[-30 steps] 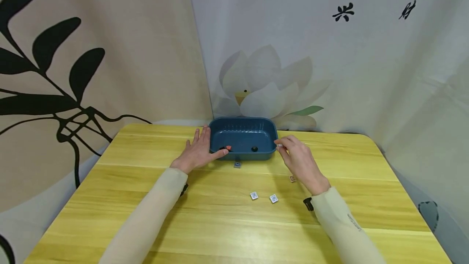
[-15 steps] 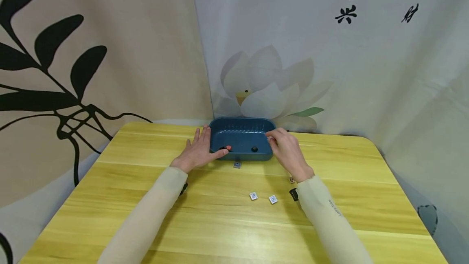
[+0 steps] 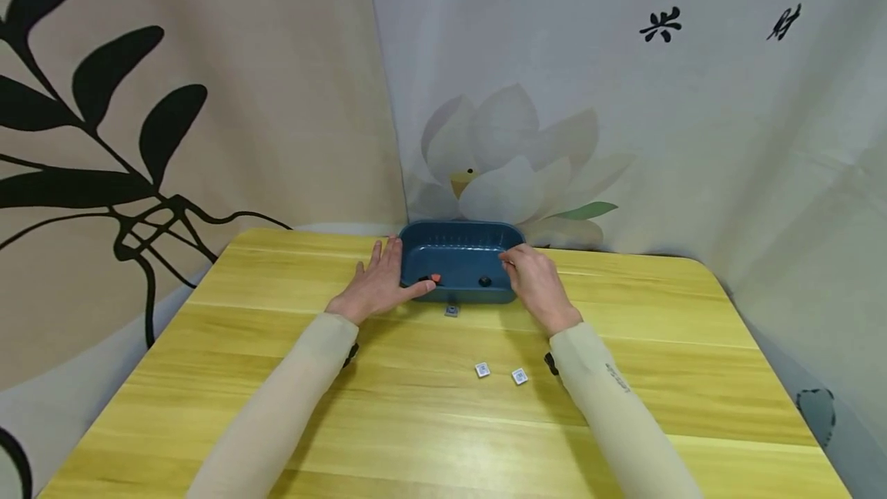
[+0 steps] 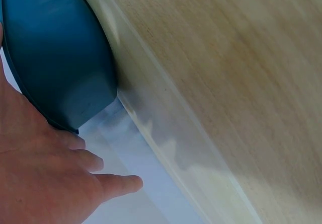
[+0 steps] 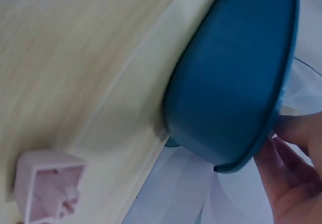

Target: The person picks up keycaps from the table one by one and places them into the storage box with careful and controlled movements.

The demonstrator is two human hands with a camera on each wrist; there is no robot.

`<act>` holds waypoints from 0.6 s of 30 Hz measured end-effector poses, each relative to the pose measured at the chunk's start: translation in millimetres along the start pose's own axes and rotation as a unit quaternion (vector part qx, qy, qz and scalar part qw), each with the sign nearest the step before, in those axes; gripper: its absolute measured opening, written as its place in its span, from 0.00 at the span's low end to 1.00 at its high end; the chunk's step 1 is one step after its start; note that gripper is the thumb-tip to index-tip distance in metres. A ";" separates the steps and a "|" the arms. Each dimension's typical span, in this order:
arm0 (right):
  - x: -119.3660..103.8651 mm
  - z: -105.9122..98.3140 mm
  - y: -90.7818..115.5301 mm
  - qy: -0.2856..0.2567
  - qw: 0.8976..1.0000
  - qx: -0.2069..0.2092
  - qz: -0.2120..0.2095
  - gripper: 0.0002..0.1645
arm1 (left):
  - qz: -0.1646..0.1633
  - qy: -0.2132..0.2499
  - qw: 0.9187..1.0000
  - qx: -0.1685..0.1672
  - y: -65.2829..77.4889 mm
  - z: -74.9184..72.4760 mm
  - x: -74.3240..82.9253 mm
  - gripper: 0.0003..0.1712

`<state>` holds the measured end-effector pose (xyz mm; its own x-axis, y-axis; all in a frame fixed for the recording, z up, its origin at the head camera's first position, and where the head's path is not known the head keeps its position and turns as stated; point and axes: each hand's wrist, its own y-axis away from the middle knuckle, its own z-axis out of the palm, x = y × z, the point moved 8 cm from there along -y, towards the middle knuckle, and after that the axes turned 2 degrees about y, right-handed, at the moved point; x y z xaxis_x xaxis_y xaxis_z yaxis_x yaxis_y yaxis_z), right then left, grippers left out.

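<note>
A dark blue plastic bin (image 3: 478, 296) stands at the table's far edge. My left hand (image 3: 372, 287) rests along its left end, fingers straight, thumb over the front rim. At the right end, my right hand (image 3: 540, 283) has thumb and fingertips pinched together at the rim; a small whitish keycap seems held there, mostly hidden. In the right wrist view the pinched fingers (image 5: 269, 168) are beside the rim, and a pinkish keycap (image 5: 53, 158) lies hollow side showing. Inside the bin are a dark piece (image 3: 485, 281) and a red-and-black piece (image 3: 435, 279).
Two pale keycaps, a left one (image 3: 482, 370) and a right one (image 3: 520, 376), lie on the wooden table (image 3: 388, 422). A greyish keycap (image 3: 452, 310) lies close in front of the bin. Patterned cloth (image 3: 291, 137) hangs behind the table.
My right hand has moved left from outside the bin to its right rim, still pinched, and its arm now covers the keycap beside it. My left hand stays put.
</note>
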<state>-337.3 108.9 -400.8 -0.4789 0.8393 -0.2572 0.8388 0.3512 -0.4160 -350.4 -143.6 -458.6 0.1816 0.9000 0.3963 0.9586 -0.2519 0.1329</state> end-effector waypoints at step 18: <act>3.3 22.8 -7.4 0.042 0.997 -0.065 0.014 0.13 | -0.006 0.003 1.000 0.007 -1.7 0.4 -0.5 0.71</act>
<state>-351.0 99.6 -418.5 -0.4353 0.8799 -0.1906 0.8810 0.3726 -0.2916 -352.0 -143.5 -459.4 0.1693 0.9003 0.4010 0.9636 -0.2366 0.1244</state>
